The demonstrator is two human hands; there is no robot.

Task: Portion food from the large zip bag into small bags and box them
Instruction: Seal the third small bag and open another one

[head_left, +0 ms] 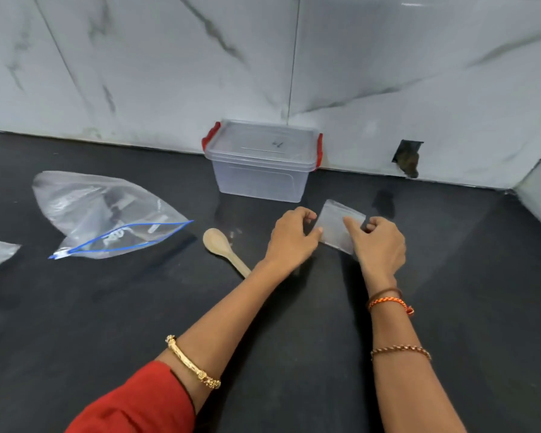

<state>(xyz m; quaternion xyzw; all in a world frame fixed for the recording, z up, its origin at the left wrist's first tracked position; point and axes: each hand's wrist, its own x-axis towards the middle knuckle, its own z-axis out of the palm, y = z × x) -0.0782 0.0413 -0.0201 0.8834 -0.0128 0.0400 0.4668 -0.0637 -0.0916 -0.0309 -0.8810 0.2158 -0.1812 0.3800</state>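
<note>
- Hands on small bag [336, 228]: left hand [291, 237] pinching its near-left edge, right hand [378, 242] pinching right edge, index finger laid on top.
- Bag low over dark counter [263, 323], in front of lidded box [261, 160].
- Wooden spoon [221, 246] just left; large zip bag [107, 214] well left, mouth gaping.
- Risk: thin film slipping from pinch, or opening staying stuck; spill likely when filling.

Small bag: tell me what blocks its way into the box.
The lid does: it sits closed on the box, with the red clips at both ends. On the counter nothing lies between the small bag, held by the left hand and right hand, and the box.
</note>
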